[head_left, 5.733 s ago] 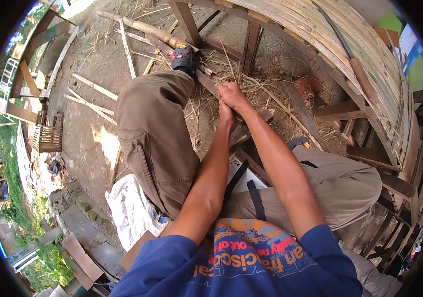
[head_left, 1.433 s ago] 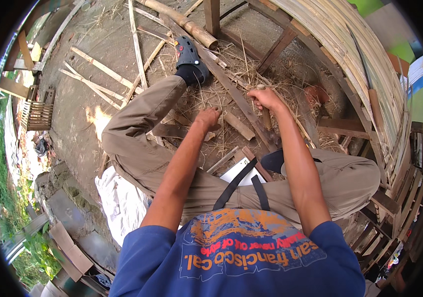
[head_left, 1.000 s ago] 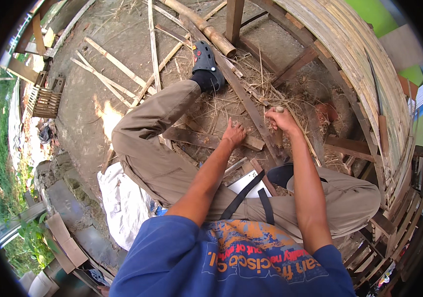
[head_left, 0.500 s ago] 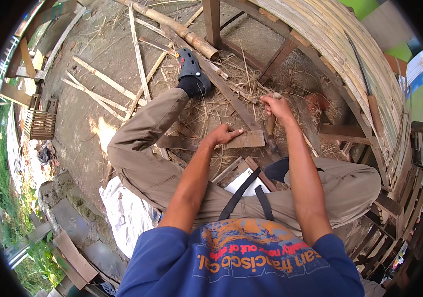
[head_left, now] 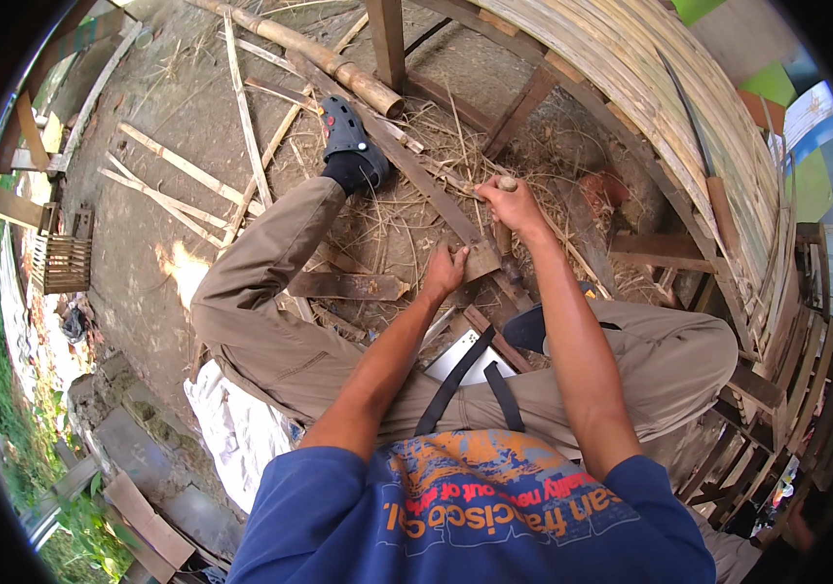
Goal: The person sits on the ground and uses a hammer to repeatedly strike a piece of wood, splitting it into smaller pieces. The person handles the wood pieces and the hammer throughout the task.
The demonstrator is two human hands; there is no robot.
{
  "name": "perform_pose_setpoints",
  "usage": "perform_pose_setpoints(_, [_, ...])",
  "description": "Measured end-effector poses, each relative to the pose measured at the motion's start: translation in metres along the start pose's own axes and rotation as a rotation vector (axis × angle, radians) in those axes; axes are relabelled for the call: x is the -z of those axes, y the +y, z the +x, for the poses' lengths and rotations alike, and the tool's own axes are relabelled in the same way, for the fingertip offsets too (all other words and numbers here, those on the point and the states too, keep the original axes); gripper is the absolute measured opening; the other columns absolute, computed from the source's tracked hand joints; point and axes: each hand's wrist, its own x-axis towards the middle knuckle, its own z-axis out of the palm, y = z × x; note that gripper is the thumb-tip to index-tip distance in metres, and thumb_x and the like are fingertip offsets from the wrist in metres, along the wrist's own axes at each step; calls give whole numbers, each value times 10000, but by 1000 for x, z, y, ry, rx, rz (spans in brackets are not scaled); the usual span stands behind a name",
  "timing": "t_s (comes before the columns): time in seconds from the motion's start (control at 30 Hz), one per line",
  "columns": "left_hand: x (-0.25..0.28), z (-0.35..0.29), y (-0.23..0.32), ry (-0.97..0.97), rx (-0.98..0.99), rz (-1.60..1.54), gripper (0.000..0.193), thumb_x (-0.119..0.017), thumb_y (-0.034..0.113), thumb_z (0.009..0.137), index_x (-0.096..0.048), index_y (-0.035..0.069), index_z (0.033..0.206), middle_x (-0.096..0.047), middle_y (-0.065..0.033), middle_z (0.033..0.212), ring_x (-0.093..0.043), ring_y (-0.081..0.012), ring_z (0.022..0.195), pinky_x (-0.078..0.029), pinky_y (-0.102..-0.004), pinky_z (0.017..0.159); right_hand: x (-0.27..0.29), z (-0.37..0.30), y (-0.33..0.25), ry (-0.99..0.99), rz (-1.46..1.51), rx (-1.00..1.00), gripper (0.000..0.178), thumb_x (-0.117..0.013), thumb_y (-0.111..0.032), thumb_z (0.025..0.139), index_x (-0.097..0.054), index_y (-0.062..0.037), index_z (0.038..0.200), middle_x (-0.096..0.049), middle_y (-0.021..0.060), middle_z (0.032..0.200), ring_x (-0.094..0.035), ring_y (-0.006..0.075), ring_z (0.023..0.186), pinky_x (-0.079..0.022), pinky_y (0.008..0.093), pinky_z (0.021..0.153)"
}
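My left hand (head_left: 444,272) is closed on a short wooden piece (head_left: 481,261), its thumb on top. The piece is tilted over a long, dark wooden strip (head_left: 433,185) on the ground. Just to the right, my right hand (head_left: 516,208) grips a wooden-handled tool (head_left: 503,237). Its handle end sticks out above the fist, and its dark metal end points down and back toward me, close beside the wooden piece. The metal end's exact shape is hard to make out.
A clog-shod foot (head_left: 348,136) rests by the long strip. Bamboo poles (head_left: 338,70) and split strips lie beyond. At right rises a slatted bamboo bench (head_left: 621,58) with a long blade (head_left: 708,165) on it. A white device (head_left: 470,356) lies by my lap.
My left hand has moved right, closer to the tool, and the wooden piece has turned from lying level to a tilt. The right hand still grips the tool. The whole view has shifted slightly.
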Motion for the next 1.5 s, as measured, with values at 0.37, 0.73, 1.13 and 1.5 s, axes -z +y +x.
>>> perform_pose_setpoints(0.37, [27,16,-30,-447,123,-91,824,-671,630,827,-588,-96,1206,-675,-236,1108,-670,-325,980,-516,-407,858,-32,1,18,-8,-170,-97,280,-712,-288,780,-678,-9,779,-653,79,664,-622,184,628,-480,357,614])
perform_pose_setpoints(0.73, [45,4,12,-659,396,-313,859,-625,685,838,-527,24,1378,-622,-181,1254,-652,-329,1057,-577,-443,797,-26,16,7,3,-279,-82,352,-694,-322,746,-698,25,806,-707,171,775,-688,291,759,-515,405,722])
perform_pose_setpoints(1.13, [38,3,-10,-550,182,-154,713,-574,681,865,-673,87,1246,-657,-203,1226,-605,-322,1151,-454,-413,996,-62,63,-11,-137,-398,-212,521,-625,-362,806,-679,146,910,-680,332,866,-718,367,807,-552,423,756])
perform_pose_setpoints(1.5, [27,-6,-21,-643,199,-134,738,-558,671,882,-610,81,1321,-619,-220,1288,-577,-337,1212,-435,-411,1038,-98,85,4,-87,-589,-259,410,-621,-302,834,-683,100,880,-683,256,795,-700,350,738,-539,424,743])
